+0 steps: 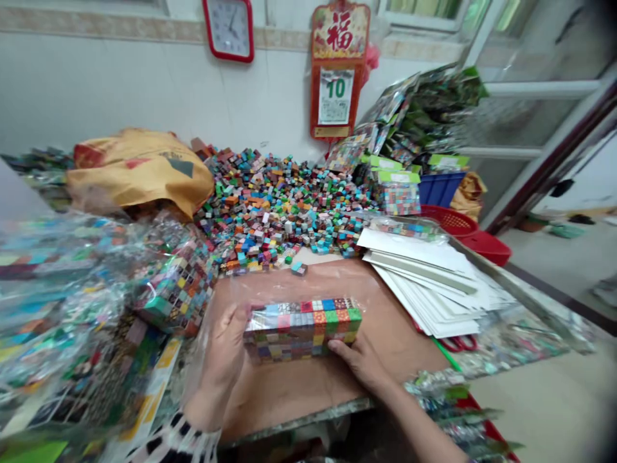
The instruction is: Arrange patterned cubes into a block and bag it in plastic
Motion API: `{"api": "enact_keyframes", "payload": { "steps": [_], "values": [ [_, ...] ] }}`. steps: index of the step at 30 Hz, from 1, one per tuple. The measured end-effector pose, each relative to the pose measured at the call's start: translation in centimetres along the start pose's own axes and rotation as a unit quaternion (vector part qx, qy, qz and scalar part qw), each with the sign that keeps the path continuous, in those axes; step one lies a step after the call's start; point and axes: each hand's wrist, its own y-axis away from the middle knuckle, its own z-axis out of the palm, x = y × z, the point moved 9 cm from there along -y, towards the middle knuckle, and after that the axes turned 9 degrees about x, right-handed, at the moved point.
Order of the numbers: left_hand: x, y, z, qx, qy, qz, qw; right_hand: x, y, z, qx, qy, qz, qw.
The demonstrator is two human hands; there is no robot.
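Observation:
Over the brown board (284,405) I hold a long block of small multicoloured cubes (301,328), with clear plastic film around it. My left hand (225,344) grips the block's left end, and loose film hangs along that wrist. At the lower right of the block, my right hand (359,363) has its thumb against the front face; its other fingers are hidden behind or under it. One loose cube (299,268) lies near the board's far edge.
A large heap of loose coloured cubes (284,199) lies behind the board. Plastic-wrapped cube blocks (176,289) crowd the left, below a yellow sack (139,167). To the right are stacked white cards (429,276), red scissors handles (460,344) and a red basket (448,222).

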Motion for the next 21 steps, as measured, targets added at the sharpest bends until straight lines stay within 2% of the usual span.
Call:
{"api": "enact_keyframes", "payload": {
  "steps": [5,16,21],
  "values": [
    [0.2,0.1,0.0,0.018,0.010,-0.030,0.999,0.4,-0.1,0.2,-0.013,-0.046,-0.001,0.999],
    [0.2,-0.2,-0.7,0.030,-0.021,-0.046,0.998,0.6,-0.2,0.5,-0.008,-0.086,0.016,0.996],
    [-0.2,-0.5,-1.3,0.045,-0.052,-0.051,0.996,-0.6,-0.5,1.1,-0.055,-0.087,0.061,0.993]
  ]
}}
